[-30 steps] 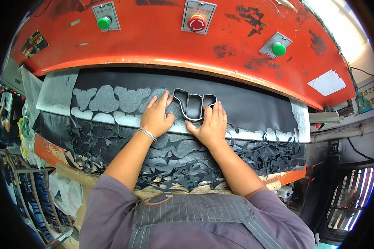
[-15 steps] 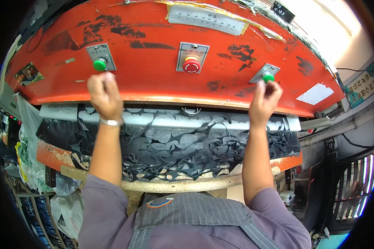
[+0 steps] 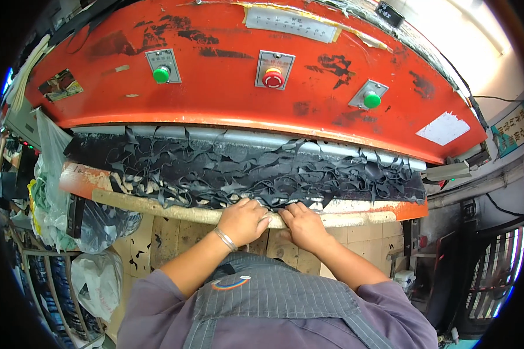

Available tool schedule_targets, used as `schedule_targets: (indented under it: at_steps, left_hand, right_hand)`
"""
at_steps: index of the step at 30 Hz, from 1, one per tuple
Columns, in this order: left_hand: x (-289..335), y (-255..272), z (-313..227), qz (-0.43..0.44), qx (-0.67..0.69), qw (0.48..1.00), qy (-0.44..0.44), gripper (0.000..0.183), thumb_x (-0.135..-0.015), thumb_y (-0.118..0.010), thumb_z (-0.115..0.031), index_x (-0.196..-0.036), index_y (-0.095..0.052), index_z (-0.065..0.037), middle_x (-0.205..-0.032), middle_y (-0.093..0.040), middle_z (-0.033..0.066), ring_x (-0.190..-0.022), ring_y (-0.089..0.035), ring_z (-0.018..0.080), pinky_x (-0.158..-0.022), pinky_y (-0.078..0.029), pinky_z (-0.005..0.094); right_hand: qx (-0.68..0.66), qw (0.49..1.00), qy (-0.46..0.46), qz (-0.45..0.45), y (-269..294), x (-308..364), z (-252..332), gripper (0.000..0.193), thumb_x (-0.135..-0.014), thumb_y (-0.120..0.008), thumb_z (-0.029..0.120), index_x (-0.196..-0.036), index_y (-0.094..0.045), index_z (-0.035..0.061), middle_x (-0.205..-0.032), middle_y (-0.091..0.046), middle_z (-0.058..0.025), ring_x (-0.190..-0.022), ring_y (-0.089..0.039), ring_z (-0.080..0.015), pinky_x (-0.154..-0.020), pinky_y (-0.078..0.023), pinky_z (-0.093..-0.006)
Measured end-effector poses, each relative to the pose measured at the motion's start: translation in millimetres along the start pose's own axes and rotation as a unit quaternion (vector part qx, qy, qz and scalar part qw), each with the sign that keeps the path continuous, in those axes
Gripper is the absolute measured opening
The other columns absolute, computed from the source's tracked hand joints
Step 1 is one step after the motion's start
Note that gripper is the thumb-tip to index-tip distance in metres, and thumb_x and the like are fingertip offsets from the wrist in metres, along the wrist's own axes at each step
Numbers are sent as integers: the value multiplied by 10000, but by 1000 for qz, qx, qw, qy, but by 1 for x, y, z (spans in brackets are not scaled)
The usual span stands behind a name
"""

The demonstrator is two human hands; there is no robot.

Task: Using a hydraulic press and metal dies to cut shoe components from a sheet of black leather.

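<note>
A black sheet (image 3: 262,166), cut through with many holes and thin curling strips, lies across the bed of a red machine (image 3: 215,81). At its front edge, over the pale worn rail (image 3: 151,207), my left hand (image 3: 243,222) is closed with bent fingers on the sheet's edge. Close beside it, slightly to the right, my right hand (image 3: 304,225) curls its fingers on the same edge. My fingertips are partly hidden among the black strips. Both forearms angle inward from the sides.
On the red front panel sit a left green button (image 3: 161,74), a red stop button (image 3: 273,78) and a right green button (image 3: 372,100). Plastic bags (image 3: 96,285) hang at the left by a metal rack. Dark scraps lie on the tiled floor (image 3: 135,247).
Both hands have come down from the green buttons and inward to the front rail. The black sheet's strips now bunch up differently, and a gap of floor shows below the rail.
</note>
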State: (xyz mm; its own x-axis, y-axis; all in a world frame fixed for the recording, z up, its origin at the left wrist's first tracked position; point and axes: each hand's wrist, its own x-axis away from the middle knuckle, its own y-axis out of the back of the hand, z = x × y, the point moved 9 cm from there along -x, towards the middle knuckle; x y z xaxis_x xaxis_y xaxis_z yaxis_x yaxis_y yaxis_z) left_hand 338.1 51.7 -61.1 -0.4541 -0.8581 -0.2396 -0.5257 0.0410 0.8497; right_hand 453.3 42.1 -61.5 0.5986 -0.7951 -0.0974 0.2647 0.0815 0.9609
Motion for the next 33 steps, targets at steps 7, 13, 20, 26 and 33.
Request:
schedule_targets:
  at_steps: [7, 13, 20, 26, 33]
  left_hand:
    - [1, 2, -5, -96, 9, 994, 41, 164, -760, -639, -220, -795, -660, -61, -781, -558, 122, -825, -545, 313, -747, -465, 405]
    - [-7, 2, 2, -67, 35, 995, 59, 196, -714, -667, -251, -659, -642, -65, -701, -562, 98, -736, -564, 292, -677, -477, 403]
    - [-123, -17, -9, -3, 75, 995, -66, 320, -829, -643, -295, -1063, -645, -77, -1051, -623, 97, -1009, -579, 288, -862, -464, 397]
    - [-139, -130, -22, 301, 26, 944, -131, 653, -924, -476, -414, -1458, -312, -77, -1551, -212, 125, -1445, -135, 299, -1147, -89, 539]
    - [-177, -19, 31, -20, 280, 960, 0, 260, -835, -662, -186, -1057, -659, -51, -1045, -671, 131, -932, -638, 287, -853, -492, 369]
  right_hand:
    - [16, 999, -46, -22, -3, -4, -9, 373, -605, -804, 209, -890, -627, 47, -882, -593, -108, -896, -592, -285, -738, -515, -385]
    - [-22, 951, 80, 299, 4, -53, -20, 252, -776, -694, 330, -889, -665, 107, -801, -678, -126, -769, -662, -340, -672, -524, -432]
    - [175, 911, 373, 11, 37, -250, -76, 245, -800, -549, 153, -1002, -677, 100, -1240, -575, -118, -1189, -531, -270, -976, -440, -386]
    - [136, 853, 458, 212, -7, -290, -85, 175, -805, -542, 154, -909, -656, 72, -1150, -612, -69, -1200, -519, -261, -1083, -367, -400]
    - [83, 994, 72, -22, 102, -242, -213, 136, -799, -609, 192, -901, -620, 103, -908, -611, -89, -913, -608, -330, -742, -500, -455]
